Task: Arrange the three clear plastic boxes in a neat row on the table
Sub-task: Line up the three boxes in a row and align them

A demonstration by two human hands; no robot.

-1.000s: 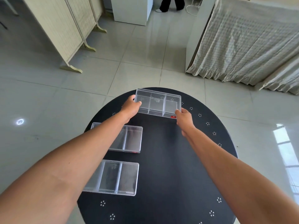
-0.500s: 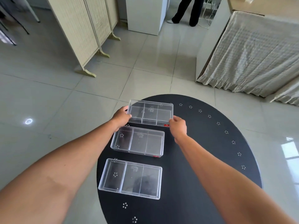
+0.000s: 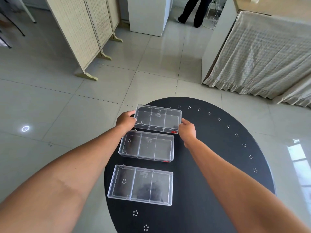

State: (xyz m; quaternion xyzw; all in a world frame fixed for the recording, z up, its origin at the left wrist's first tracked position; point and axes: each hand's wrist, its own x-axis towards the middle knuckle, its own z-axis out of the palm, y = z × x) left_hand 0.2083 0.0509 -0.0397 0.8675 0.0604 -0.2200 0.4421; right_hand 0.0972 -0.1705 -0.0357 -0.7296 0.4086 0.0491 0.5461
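Note:
Three clear plastic boxes with inner dividers lie on the round black table [image 3: 218, 165], one behind another along its left side. The far box [image 3: 158, 118] is held at both short ends: my left hand [image 3: 126, 121] grips its left end and my right hand [image 3: 188, 130] its right near corner. Its near edge sits close above the middle box [image 3: 146, 146]. The near box [image 3: 141, 184] lies apart from the middle one, with a strip of table between them. Whether the far box rests on the table or is slightly lifted is unclear.
The table's left edge runs close beside the boxes, over a grey tiled floor. A folding woven screen [image 3: 80, 34] stands at the far left, a white cabinet [image 3: 148, 14] behind, a cloth-draped counter [image 3: 262, 52] at the right. A person's legs [image 3: 193, 10] show at the back.
Both hands brought the far box toward me and to the left, until it sits just behind the middle box. The view shifted right, so all three boxes now show fully.

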